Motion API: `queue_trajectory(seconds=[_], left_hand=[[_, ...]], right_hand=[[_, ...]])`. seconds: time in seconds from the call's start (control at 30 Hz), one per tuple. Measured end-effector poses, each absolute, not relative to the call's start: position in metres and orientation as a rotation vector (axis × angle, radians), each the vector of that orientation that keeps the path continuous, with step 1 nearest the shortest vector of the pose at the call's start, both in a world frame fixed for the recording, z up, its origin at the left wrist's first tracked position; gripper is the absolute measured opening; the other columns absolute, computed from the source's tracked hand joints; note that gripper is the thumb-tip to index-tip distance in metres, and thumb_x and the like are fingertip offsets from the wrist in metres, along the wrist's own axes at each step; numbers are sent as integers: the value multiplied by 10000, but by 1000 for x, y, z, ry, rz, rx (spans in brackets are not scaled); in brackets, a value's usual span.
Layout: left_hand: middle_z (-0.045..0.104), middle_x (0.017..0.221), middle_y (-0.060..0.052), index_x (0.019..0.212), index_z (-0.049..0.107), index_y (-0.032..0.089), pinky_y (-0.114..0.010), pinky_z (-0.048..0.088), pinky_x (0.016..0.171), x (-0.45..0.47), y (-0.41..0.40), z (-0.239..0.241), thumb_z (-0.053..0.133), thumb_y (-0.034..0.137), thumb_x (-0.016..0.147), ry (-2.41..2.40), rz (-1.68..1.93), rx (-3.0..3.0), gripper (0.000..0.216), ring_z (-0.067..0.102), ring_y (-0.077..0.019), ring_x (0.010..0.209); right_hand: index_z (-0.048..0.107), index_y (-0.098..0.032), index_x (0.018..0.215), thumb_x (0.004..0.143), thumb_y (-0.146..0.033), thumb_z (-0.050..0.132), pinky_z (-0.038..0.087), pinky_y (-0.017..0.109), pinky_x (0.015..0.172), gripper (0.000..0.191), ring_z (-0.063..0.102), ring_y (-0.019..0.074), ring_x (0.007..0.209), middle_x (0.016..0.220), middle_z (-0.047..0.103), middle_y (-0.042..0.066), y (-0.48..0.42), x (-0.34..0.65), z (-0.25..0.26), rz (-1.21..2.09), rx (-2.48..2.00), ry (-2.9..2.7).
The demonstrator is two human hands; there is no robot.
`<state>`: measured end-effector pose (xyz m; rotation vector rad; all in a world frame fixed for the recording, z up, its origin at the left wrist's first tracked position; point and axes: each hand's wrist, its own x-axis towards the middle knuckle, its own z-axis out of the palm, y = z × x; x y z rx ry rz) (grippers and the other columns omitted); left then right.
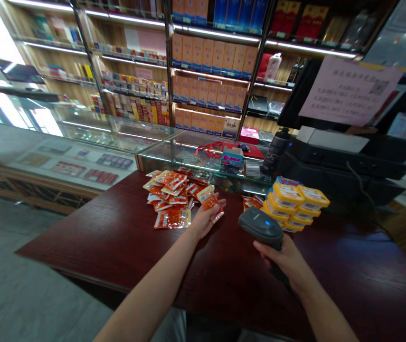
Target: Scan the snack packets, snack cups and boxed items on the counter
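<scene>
My left hand [204,217] lies palm up on the dark wooden counter [117,242] and holds a small orange snack packet [210,202] between thumb and fingers. Just left of it lies a pile of several similar orange packets [170,197]. My right hand [284,260] grips the handle of a dark grey barcode scanner [260,227] with a blue light on top, its head turned toward the held packet. Behind the scanner stands a stack of yellow-lidded tubs [295,202], with a few more orange packets [252,203] beside it.
A black cash register with a screen and a paper notice [348,156] stands at the right. Glass display cases [92,142] run behind the counter, backed by shelves of boxed goods [210,71]. A small blue box [231,156] sits on the glass.
</scene>
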<state>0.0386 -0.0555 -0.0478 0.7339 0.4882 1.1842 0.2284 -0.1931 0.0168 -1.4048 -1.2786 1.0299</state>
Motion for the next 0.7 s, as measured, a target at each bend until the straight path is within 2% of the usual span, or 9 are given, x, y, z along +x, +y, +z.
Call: queue_trajectory(seconds=[0.13, 0.4, 0.53, 0.63, 0.7], left_hand=[[628, 1217, -114, 1305, 490, 220, -391, 440, 982, 38, -54, -53, 691, 188, 747, 477, 1170, 790, 594, 587, -234, 1134], [579, 1291, -115, 1296, 488, 258, -414, 455, 954, 40, -50, -58, 698, 198, 741, 500, 1164, 833, 596, 606, -237, 1097], [609, 1246, -123, 1230, 515, 213, -415, 464, 944, 39, -52, -55, 747, 230, 698, 468, 1181, 814, 581, 637, -235, 1033], [666, 1124, -121, 1114, 560, 165, -432, 483, 901, 41, -54, -56, 753, 283, 690, 535, 1245, 879, 481, 662, -243, 954], [697, 1009, -103, 1023, 603, 145, -423, 496, 860, 42, -54, -57, 752, 291, 679, 692, 1282, 1042, 402, 668, -241, 887]], right_hand=[[578, -173, 723, 662, -469, 737, 320, 193, 364, 341, 386, 65, 349, 417, 483, -75, -193, 221, 20, 1139, -1342, -1276], [554, -183, 740, 674, -440, 722, 321, 200, 363, 315, 395, 75, 350, 424, 489, -80, -194, 220, 21, 1174, -1351, -1282], [574, -184, 728, 704, -417, 681, 349, 219, 385, 257, 433, 95, 365, 444, 503, -64, -191, 221, 21, 1078, -1436, -1373], [650, -181, 874, 709, -378, 664, 458, 270, 538, 258, 621, 183, 601, 674, 678, 27, -188, 227, 17, 747, -1490, -1579], [662, -202, 969, 717, -340, 648, 477, 308, 652, 287, 666, 245, 807, 880, 728, 69, -188, 235, 11, 474, -1620, -1711]])
